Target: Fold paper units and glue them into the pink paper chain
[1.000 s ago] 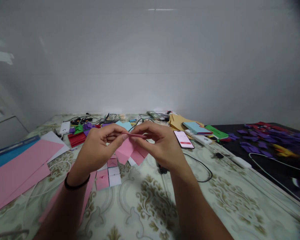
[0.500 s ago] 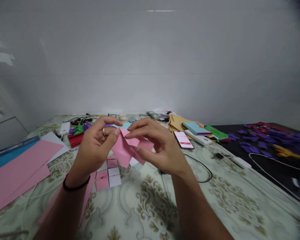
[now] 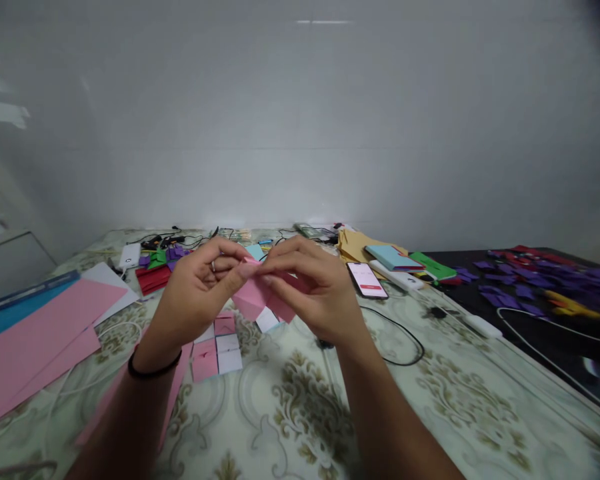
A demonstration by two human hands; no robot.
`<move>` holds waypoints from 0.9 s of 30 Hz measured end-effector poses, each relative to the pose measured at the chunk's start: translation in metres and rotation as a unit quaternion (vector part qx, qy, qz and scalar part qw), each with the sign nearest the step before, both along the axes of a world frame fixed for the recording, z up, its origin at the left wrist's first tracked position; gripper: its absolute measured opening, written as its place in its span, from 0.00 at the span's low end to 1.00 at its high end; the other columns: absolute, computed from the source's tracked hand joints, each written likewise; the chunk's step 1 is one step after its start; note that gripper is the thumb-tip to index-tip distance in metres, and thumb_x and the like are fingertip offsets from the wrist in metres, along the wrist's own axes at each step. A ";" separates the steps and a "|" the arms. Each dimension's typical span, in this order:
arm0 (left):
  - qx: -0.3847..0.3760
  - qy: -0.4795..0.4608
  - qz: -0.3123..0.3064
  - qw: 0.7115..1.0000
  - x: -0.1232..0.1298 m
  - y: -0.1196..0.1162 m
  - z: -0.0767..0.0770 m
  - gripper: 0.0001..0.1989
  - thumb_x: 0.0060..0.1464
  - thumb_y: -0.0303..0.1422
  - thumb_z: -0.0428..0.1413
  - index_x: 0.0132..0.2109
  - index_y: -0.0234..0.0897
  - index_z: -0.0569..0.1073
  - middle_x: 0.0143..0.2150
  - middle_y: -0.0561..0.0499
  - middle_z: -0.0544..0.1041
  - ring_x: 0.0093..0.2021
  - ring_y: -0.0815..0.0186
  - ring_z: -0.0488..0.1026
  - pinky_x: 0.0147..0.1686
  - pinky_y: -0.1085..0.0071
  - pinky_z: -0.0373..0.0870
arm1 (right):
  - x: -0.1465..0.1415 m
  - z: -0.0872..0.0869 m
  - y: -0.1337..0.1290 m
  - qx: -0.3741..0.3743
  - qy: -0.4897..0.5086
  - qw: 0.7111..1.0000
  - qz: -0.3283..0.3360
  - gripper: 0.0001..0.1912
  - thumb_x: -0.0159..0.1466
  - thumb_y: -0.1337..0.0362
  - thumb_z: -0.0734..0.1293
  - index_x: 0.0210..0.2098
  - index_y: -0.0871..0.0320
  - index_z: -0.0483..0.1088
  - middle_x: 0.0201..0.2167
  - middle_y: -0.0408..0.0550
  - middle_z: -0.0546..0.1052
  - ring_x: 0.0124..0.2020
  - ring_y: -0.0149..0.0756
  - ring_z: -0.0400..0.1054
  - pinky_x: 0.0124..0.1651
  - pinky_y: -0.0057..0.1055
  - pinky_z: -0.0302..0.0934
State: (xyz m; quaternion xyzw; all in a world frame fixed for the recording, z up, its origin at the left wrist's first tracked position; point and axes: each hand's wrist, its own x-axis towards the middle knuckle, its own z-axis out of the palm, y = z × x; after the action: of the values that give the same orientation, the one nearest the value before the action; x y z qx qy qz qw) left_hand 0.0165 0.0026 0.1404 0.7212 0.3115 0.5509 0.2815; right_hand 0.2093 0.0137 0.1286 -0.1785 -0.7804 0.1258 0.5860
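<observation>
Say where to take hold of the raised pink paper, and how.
Probably pinch the pink paper at its upper edge, coming from left and right together. Its flaps hang free below that edge, so holding those could bend them.

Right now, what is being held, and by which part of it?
A folded pink paper, pinched along its upper edge by the left hand and the right hand.

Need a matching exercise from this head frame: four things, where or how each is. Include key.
1. folded pink paper
2. phone
3. dark wristband
4. tan papers

A. around the left wrist
B. beyond the phone, toward the wall
C. pinched by left hand and right hand
D. lying flat, screen lit

Pairs: 1-C, 2-D, 3-A, 4-B
</observation>
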 end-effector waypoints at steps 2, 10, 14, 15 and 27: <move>-0.004 -0.002 0.002 1.000 0.001 0.001 -0.001 0.04 0.61 0.33 0.62 0.40 0.38 0.77 0.27 0.54 0.78 0.24 0.72 0.71 0.22 0.79 0.66 | 0.000 0.001 -0.002 -0.019 0.000 1.000 -0.001 0.09 0.67 0.72 0.71 0.41 0.51 0.81 0.38 0.45 0.80 0.41 0.36 0.74 0.46 0.36 0.69; 0.030 -0.024 0.070 0.997 0.006 0.003 -0.006 0.03 0.62 0.31 0.61 0.37 0.38 0.77 0.25 0.55 0.78 0.23 0.71 0.73 0.21 0.78 0.68 | 0.002 0.000 0.001 -0.160 0.028 0.987 -0.014 0.02 0.65 0.63 0.74 0.36 0.55 0.80 0.34 0.44 0.82 0.36 0.35 0.75 0.40 0.33 0.67; 0.036 -0.017 0.067 0.997 0.006 0.004 -0.005 0.02 0.61 0.29 0.61 0.37 0.37 0.78 0.29 0.54 0.81 0.27 0.70 0.76 0.25 0.78 0.71 | 0.005 0.003 0.001 -0.161 0.031 0.986 -0.008 0.05 0.66 0.64 0.74 0.33 0.55 0.79 0.31 0.43 0.82 0.34 0.34 0.74 0.39 0.32 0.66; 0.034 -0.007 0.062 0.997 0.005 0.004 -0.005 0.02 0.60 0.30 0.62 0.37 0.37 0.79 0.29 0.53 0.81 0.28 0.69 0.77 0.26 0.78 0.72 | 0.006 0.003 0.000 -0.155 0.028 0.988 -0.009 0.05 0.66 0.64 0.74 0.33 0.55 0.80 0.32 0.43 0.82 0.35 0.34 0.74 0.40 0.32 0.66; 0.047 0.092 0.058 0.993 0.000 -0.003 -0.003 0.07 0.60 0.33 0.63 0.33 0.37 0.80 0.24 0.55 0.78 0.22 0.73 0.69 0.22 0.78 0.64 | 0.008 0.002 -0.001 -0.165 -0.029 0.986 -0.007 0.05 0.64 0.67 0.71 0.31 0.56 0.78 0.29 0.43 0.82 0.32 0.33 0.74 0.38 0.31 0.66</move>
State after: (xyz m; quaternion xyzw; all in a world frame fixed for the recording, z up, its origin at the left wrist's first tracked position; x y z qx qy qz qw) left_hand 0.0165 0.0000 0.1376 0.7617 0.3512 0.5121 0.1849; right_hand 0.2170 0.0127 0.1304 -0.2814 -0.7641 0.2440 0.5266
